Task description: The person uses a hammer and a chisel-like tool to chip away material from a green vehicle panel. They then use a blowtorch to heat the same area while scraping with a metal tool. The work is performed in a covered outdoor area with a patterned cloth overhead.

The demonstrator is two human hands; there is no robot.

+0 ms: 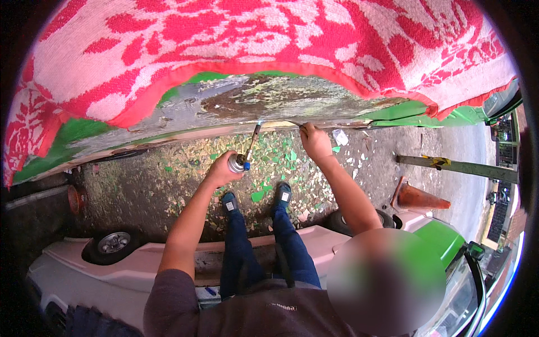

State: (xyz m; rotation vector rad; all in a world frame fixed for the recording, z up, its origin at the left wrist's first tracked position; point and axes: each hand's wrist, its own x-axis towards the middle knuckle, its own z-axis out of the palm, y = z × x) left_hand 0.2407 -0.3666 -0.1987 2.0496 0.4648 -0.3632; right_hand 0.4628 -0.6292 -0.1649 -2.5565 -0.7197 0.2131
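Observation:
My left hand (223, 170) is wrapped round the canister of a gas blowtorch (251, 147). Its dark nozzle points up at the lower edge of a vehicle's side panel (247, 101), and a small blue flame shows at the tip. The panel has green paint at its ends and bare grey, brown and yellowish patches in the middle. My right hand (316, 141) is closed on a thin, dark scraper (286, 122), whose far end lies along the panel's lower edge near the flame. Fingers hide the scraper's handle.
A red and white patterned towel (252, 33) drapes over the panel's top. Green and pale paint flakes (257, 196) litter the ground round my feet. Behind me stands a pink and green vehicle (151, 255). To the right are an orange cone (421, 196) and a post (460, 167).

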